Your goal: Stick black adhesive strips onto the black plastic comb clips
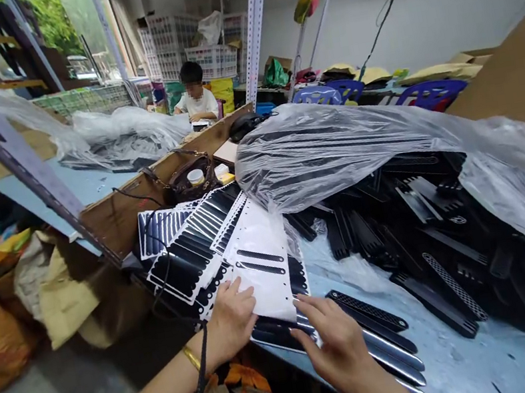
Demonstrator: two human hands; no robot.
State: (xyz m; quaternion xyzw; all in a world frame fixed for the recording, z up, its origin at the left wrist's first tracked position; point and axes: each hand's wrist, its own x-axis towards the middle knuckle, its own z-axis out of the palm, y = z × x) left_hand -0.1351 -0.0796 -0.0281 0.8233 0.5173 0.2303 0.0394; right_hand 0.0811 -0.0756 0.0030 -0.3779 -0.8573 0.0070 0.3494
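White sheet (265, 291) with black strips lies at the near left of the blue table (448, 360). The left hand (231, 320) rests on its left edge; whether it pinches, I cannot tell. The right hand (337, 340), thumb and fingers spread, is unclenched by the near right corner. Uneven pressure could skew the sheet over the loose stack, or slide it off the near edge. Black pieces (436, 260) narrow the room rightward; a wooden board (116, 215) bounds the far left.
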